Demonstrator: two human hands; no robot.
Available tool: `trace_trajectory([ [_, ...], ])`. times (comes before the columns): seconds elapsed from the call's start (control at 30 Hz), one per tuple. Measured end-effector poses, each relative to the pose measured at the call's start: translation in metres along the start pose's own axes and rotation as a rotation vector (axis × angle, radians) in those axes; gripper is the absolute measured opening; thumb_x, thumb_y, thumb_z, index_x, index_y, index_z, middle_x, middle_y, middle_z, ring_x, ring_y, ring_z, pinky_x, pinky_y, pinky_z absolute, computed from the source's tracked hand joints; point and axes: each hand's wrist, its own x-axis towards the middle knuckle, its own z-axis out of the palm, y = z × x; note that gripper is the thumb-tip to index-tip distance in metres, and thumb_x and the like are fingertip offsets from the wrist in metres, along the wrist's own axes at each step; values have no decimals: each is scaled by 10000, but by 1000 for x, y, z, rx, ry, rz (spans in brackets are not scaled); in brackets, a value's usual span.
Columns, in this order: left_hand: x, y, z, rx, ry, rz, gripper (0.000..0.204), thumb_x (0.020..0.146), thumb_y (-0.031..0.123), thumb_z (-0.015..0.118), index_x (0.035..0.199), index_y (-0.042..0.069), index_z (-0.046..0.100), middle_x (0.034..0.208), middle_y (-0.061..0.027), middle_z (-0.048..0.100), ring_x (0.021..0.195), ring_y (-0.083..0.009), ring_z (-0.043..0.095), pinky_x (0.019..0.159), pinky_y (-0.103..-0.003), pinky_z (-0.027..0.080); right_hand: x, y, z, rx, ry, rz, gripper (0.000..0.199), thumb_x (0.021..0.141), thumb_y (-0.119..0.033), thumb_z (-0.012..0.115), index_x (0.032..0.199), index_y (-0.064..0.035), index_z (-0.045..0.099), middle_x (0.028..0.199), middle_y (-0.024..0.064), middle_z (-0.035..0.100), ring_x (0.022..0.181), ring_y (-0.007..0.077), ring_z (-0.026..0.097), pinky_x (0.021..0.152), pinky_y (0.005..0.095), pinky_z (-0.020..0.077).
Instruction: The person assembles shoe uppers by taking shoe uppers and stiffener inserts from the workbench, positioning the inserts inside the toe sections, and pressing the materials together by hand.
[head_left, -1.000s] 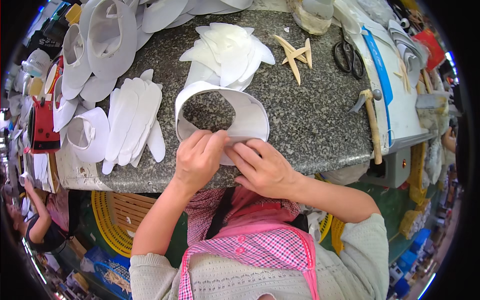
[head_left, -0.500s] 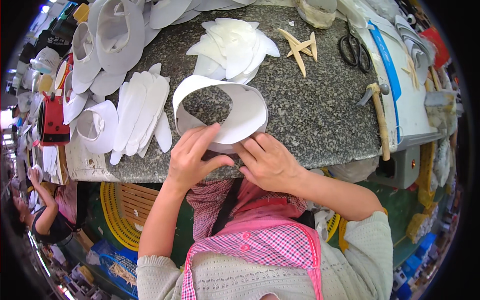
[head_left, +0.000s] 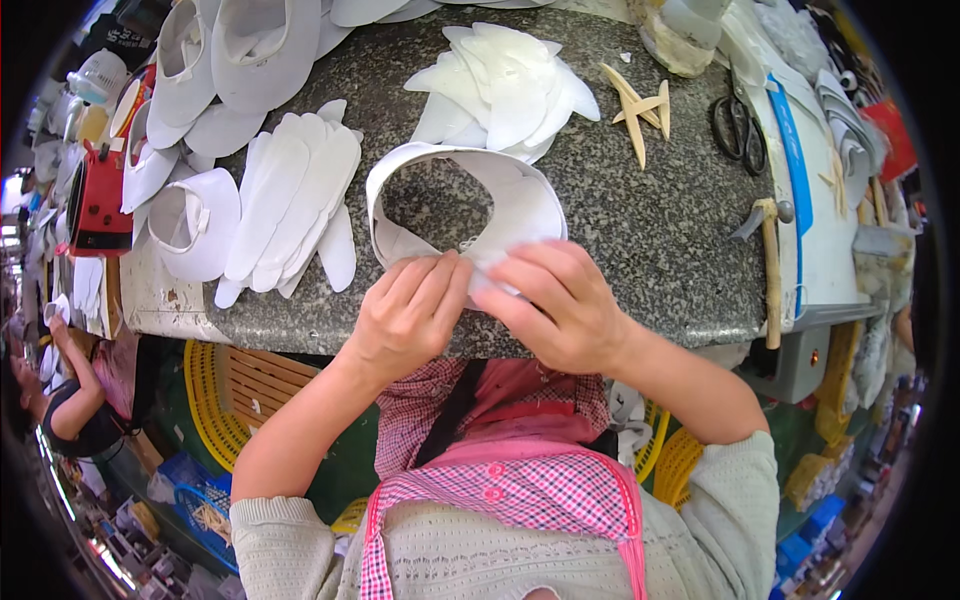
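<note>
A white, curved shoe upper (head_left: 535, 205) with a wide opening stands at the front edge of the speckled stone worktop (head_left: 640, 240). My left hand (head_left: 408, 312) is closed, its fingertips and thumb pinching the upper's near edge. My right hand (head_left: 560, 305) is at the near right side of the upper, its fingers bent and smeared by motion, so its grip cannot be made out. The bit of the upper between the two hands is partly covered. Just beyond it lies a fanned heap of thin white pieces (head_left: 505, 90).
Long white strips (head_left: 290, 200) and several finished-looking white uppers (head_left: 265, 60) lie on the left. Pointed wooden sticks (head_left: 632, 120), black-handled scissors (head_left: 740, 130) and a wooden-handled hammer (head_left: 771, 270) lie on the right. Another person (head_left: 75, 390) works at far left.
My left hand has closed on the near edge of the upper. My right hand has lifted off the edge slightly and moved right, blurring. The whole view has shifted a little.
</note>
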Motion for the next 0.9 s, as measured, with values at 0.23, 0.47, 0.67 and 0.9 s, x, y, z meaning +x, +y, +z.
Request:
trace_trajectory([
  [0.23, -6, -13, -7, 141, 9, -53, 251, 687, 129, 601, 920, 45, 643, 959, -53, 640, 886, -199, 600, 797, -352, 440, -5, 23, 15, 169, -265, 16, 436, 585, -138, 660, 991, 8, 601, 867, 66, 535, 824, 231, 527, 762, 348, 462],
  [0.47, -5, -12, -7, 144, -44, -81, 293, 685, 161, 615, 954, 49, 645, 1003, -47, 632, 904, -202, 593, 792, -330, 428, 2, 13, 18, 77, -362, 199, 430, 562, -172, 691, 976, -67, 640, 885, 24, 514, 805, 210, 486, 753, 322, 423],
  [0.67, -26, -4, -14, 75, -246, -209, 438, 794, 371, 551, 1120, 81, 594, 1196, -38, 563, 1159, -170, 488, 1013, -422, 280, -5, 17, 23, 29, -297, 20, 429, 617, -218, 661, 1004, -37, 626, 905, 33, 505, 874, 211, 490, 781, 341, 423],
  [0.9, -28, 2, -22, -21, -431, -317, 717, 716, 509, 599, 1301, 124, 447, 1380, -40, 396, 1295, -150, 334, 1014, -631, 85, -9, -6, 6, -3, -533, 110, 616, 619, -226, 652, 1181, -7, 528, 1137, 133, 493, 1055, 285, 479, 930, 380, 395],
])
